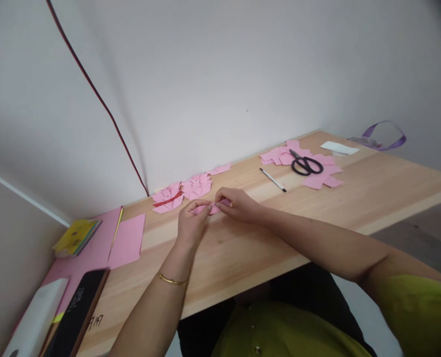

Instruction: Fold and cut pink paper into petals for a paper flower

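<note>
A small pink paper piece (pixel 214 209) is pinched between both hands just above the middle of the table. My left hand (pixel 192 220) has its thumb and fingers closed on the paper's left side; a gold bangle circles that wrist. My right hand (pixel 240 205) grips the right side with its fingertips, close to the left thumb. Part of the paper is hidden behind the fingers. Beyond the hands, along the wall, lie folded pink paper pieces (pixel 197 187), with a dark red strip (pixel 168 199) on one of them.
Black-handled scissors (pixel 306 166) rest on cut pink papers (pixel 322 174) at the right. A pen (pixel 273 180) lies nearer the hands. Pink sheets (pixel 127 240), a yellow pack (pixel 75 238), a phone (pixel 77 312) and a white box (pixel 37 317) occupy the left end.
</note>
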`<state>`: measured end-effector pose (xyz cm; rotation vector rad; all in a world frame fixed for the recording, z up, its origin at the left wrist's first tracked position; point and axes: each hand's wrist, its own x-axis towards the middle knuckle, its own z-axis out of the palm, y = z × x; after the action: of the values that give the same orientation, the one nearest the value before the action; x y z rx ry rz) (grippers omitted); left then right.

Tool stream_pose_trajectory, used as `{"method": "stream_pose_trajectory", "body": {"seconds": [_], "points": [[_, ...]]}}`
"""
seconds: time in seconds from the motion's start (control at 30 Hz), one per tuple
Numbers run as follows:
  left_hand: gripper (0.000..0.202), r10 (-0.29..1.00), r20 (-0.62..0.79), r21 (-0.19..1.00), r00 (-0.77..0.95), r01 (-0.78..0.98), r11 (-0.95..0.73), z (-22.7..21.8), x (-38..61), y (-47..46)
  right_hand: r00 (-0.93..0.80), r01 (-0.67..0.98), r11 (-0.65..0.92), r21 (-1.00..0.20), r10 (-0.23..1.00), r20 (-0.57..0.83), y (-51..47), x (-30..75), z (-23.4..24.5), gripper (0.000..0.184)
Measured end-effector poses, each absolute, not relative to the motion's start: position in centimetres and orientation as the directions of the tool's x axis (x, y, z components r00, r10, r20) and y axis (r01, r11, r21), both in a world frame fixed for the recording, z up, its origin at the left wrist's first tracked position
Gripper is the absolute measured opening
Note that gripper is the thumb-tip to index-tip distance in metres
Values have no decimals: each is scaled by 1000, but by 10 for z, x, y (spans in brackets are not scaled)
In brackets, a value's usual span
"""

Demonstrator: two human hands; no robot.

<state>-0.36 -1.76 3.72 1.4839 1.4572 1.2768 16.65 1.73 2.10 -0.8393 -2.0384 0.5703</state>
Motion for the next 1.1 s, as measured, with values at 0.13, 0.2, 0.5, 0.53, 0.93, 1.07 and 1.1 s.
{"method": "stream_pose_trajectory", "body": {"seconds": [0.13, 0.2, 0.5, 0.53, 0.93, 1.07, 1.1], "points": [[18, 966, 246, 896, -84, 399, -193, 35, -7, -17, -429, 350, 681, -644, 727, 536, 18, 166, 21, 4], [19, 966, 248, 889, -76, 414, -196, 34, -8, -17, -435, 350, 679, -645, 728, 530, 18, 166, 21, 5], [18, 971, 231, 911, -69, 365, -191, 33, -8, -16, -453, 339, 707, -620, 701, 551, 18, 166, 22, 4], [18, 970, 232, 915, -71, 354, -193, 33, -8, -16, -453, 345, 706, -618, 702, 549, 18, 166, 23, 3], [16, 962, 272, 880, -4, 405, -248, 36, -6, -18, -499, 356, 665, -657, 730, 467, 17, 166, 21, 7], [18, 963, 268, 886, 10, 389, -250, 38, -6, -19, -485, 375, 661, -650, 737, 470, 17, 165, 22, 9], [18, 963, 270, 883, 16, 394, -254, 38, -6, -19, -479, 379, 658, -650, 741, 471, 16, 165, 22, 9]]}}
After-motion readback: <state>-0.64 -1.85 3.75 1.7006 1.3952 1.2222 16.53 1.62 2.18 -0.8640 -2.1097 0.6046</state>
